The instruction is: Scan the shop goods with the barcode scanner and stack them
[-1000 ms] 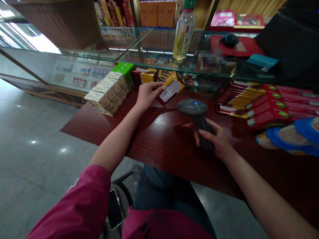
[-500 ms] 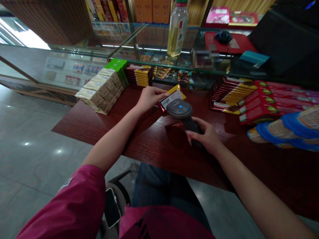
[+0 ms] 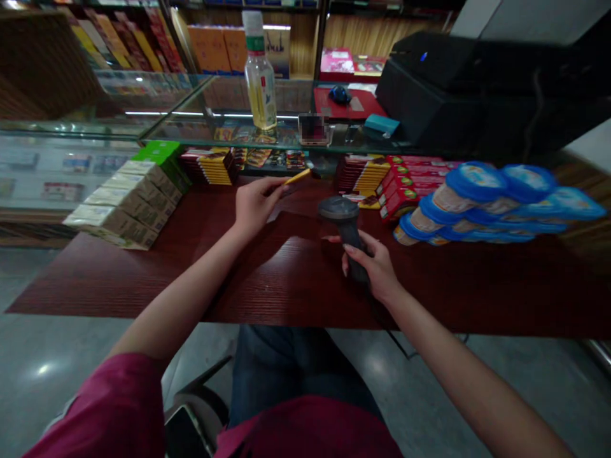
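My left hand [image 3: 258, 198] pinches a flat chocolate bar in a yellow wrapper [image 3: 298, 177] by its near end, turned almost edge-on above the counter. In my right hand [image 3: 373, 261] is a dark grey barcode scanner [image 3: 340, 210], its handle wrapped by my fingers and its head up. The scanner and the bar are apart. Beyond the bar, one stack of similar yellow-edged bars [image 3: 214, 166] stands to the left and another stack [image 3: 365, 175] to the right.
Cream cartons [image 3: 126, 202] and green cartons [image 3: 162, 156] line the counter's left. Red boxes [image 3: 415, 178] and blue-lidded tubs [image 3: 477, 184] stand right. A bottle [image 3: 261, 89] stands on the glass shelf beside a dark machine [image 3: 458, 102]. The scanner's cable [image 3: 398, 343] hangs over the counter's front edge.
The chocolate bar has moved away from the scanner head and tipped from showing its barcode side to nearly edge-on. My view has swung right, showing more tubs and the dark machine.
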`<action>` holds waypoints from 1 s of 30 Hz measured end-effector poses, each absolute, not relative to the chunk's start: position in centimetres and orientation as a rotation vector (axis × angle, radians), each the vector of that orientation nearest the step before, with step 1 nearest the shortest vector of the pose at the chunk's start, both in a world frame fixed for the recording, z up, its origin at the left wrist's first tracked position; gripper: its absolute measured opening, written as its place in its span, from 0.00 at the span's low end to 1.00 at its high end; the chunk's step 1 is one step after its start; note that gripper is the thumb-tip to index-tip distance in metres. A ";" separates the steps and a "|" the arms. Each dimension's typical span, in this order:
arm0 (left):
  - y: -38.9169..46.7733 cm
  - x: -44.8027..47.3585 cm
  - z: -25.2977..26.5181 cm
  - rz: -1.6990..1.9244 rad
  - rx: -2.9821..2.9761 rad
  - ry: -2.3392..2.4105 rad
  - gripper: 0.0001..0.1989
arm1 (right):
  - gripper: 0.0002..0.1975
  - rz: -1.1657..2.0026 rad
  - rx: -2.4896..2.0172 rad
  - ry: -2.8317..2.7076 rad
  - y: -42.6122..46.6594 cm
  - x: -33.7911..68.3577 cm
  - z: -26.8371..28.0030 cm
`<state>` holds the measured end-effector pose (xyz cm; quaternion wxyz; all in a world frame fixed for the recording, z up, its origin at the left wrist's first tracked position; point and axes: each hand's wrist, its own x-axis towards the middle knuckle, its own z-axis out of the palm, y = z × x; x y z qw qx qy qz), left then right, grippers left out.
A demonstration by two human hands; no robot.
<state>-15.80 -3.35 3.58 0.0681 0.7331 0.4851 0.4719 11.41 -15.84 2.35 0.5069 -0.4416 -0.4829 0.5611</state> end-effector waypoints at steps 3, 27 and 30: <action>-2.6 -11.0 3.6 1.297 2.505 1.377 0.13 | 0.21 1.269 -1.120 -1.069 -17.8 13.5 2.1; -0.5 -6.4 1.3 0.970 2.903 1.208 0.23 | 0.20 1.283 -1.113 -0.986 -19.5 14.6 3.2; 0.5 -15.2 1.3 1.198 2.743 1.581 0.25 | 0.20 1.367 -1.068 -1.060 -17.0 12.9 4.0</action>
